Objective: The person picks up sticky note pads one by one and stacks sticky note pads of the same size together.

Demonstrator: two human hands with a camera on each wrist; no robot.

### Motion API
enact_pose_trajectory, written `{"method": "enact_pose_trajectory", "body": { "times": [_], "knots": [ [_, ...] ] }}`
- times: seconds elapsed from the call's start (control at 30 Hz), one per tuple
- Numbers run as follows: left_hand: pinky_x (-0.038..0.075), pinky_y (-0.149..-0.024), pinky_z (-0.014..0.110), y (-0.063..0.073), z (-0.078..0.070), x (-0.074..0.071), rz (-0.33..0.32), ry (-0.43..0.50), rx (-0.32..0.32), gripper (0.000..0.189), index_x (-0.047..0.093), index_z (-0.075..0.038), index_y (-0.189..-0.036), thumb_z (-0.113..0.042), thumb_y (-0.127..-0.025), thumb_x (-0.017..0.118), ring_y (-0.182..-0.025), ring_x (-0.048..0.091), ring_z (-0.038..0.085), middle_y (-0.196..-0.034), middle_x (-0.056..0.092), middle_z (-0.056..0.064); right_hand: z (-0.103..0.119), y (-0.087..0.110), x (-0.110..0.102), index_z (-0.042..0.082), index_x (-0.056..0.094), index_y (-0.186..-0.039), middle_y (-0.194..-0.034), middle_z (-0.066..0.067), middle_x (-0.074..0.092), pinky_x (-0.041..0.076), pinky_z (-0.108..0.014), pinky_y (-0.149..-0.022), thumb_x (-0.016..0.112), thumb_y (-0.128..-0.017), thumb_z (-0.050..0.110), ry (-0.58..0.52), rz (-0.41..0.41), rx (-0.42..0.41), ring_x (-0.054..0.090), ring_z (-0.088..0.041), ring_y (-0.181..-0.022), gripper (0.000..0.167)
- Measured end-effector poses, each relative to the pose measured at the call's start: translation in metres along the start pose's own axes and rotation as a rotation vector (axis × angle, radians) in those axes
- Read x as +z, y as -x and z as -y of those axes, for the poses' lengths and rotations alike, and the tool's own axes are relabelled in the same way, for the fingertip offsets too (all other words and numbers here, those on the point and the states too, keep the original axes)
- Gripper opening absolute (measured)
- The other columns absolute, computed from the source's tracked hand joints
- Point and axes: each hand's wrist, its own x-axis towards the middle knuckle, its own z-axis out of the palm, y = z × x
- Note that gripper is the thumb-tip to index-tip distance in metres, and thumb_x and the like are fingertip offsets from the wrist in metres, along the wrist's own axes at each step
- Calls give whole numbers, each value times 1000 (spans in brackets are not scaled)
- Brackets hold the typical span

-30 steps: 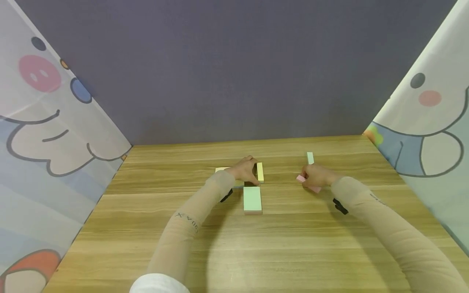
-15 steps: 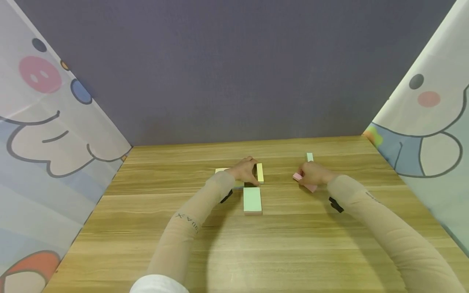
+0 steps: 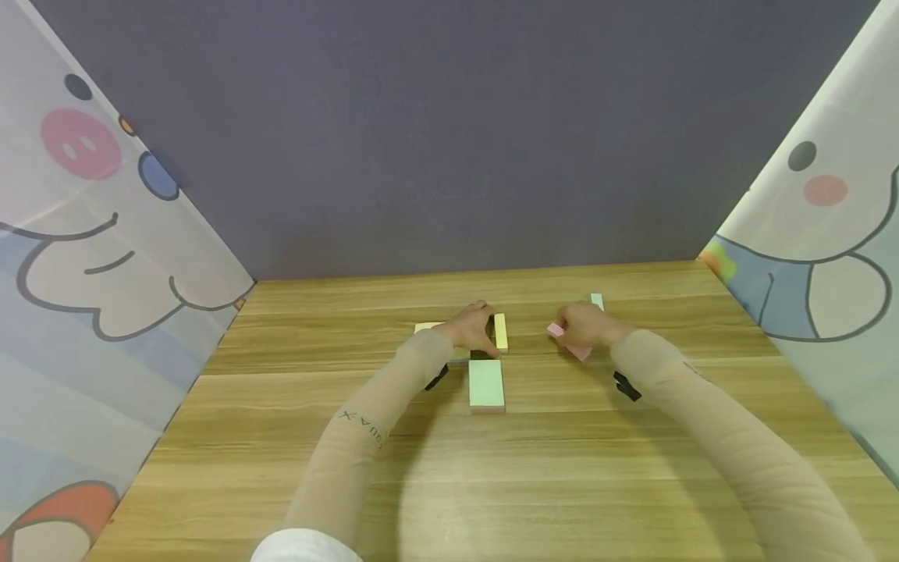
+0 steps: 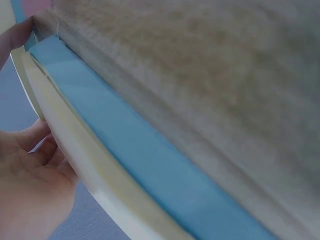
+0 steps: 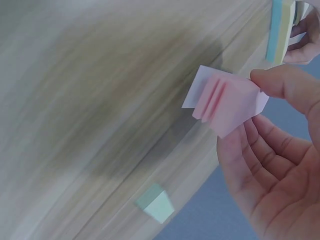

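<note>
My left hand (image 3: pixel 472 328) curves its thumb and fingers around the ends of a narrow yellow sticky-note pad (image 3: pixel 501 333), which shows a blue layer beneath the yellow in the right wrist view. Under the left wrist, a larger yellow pad (image 4: pixel 95 165) with a blue layer (image 4: pixel 145 150) is partly hidden. My right hand (image 3: pixel 591 324) pinches a narrow pink sticky-note pad (image 5: pixel 232 102) between thumb and fingers. Some of its pink sheets splay apart at one end, and a pale piece (image 5: pixel 197 86) sticks out there.
A pale green pad (image 3: pixel 485 384) with a pinkish lower layer lies in front of the left hand. Behind the right hand is a narrow pale green pad (image 5: pixel 156 202). The wooden table (image 3: pixel 534 484) meets a grey back panel (image 3: pixel 449 156) and cartoon-printed side panels.
My right hand has moved left and slightly away from me with the pink pad, nearer the narrow yellow pad. My left hand stays in place.
</note>
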Motion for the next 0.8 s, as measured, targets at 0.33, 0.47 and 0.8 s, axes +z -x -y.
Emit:
{"method": "enact_pose_trajectory", "body": {
  "times": [0.33, 0.47, 0.8],
  "knots": [
    [34, -106, 37, 1, 1, 0, -7, -22, 4, 93, 27, -12, -144, -44, -71, 75, -136, 25, 24, -146, 26, 4, 20, -15, 3, -1, 64, -94, -77, -6, 63, 44, -20, -51, 64, -83, 24, -7, -33, 5, 54, -13, -60, 26],
    [35, -106, 36, 1, 1, 0, -11, -36, 4, 93, 27, -11, -143, -46, -71, 74, -134, 28, 23, -144, 28, 4, 26, -20, 3, 0, 64, -93, -78, -6, 63, 43, -21, -51, 65, -82, 25, -3, -58, 30, 54, -14, -61, 27],
    [34, -106, 35, 2, -2, -3, -8, -39, -4, 93, 28, -11, -143, -46, -71, 75, -135, 27, 23, -145, 27, 4, 38, -32, 3, -3, 60, -102, -90, -12, 63, 46, -22, -54, 66, -82, 26, -110, -77, 118, 57, -16, -67, 36]
  ]
}}
